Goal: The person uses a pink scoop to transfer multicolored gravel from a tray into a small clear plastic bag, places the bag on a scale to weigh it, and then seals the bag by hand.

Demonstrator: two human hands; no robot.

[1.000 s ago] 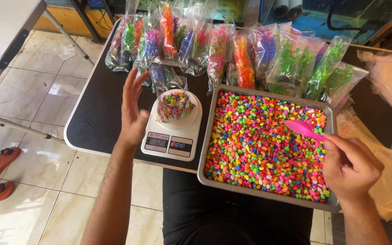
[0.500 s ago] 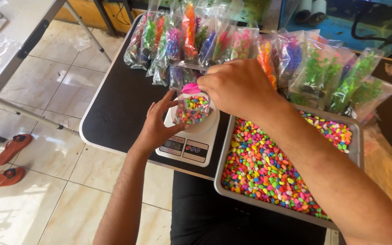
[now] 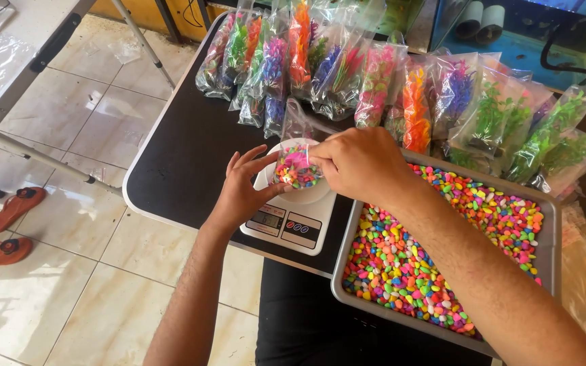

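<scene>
A small clear plastic bag of coloured pebbles [image 3: 296, 168] stands on a white kitchen scale [image 3: 291, 215] on the black table [image 3: 178, 156]. My left hand [image 3: 244, 190] cups the bag's left side with fingers spread. My right hand [image 3: 355, 163] reaches across from the right and pinches the bag's upper right edge. Whether the pink scoop is in that hand is hidden. To the right sits a grey metal tray [image 3: 551, 224] filled with multicoloured pebbles [image 3: 435, 251].
Several clear bags of colourful plastic plants [image 3: 347, 68] line the back of the table. A folding table with plastic sheet [image 3: 8, 61] stands at far left. Red sandals [image 3: 8, 224] lie on the tiled floor. The table's front edge is near my lap.
My right hand came from the tray, where it held a pink scoop, over to the bag on the scale. My left hand closed in around the bag.
</scene>
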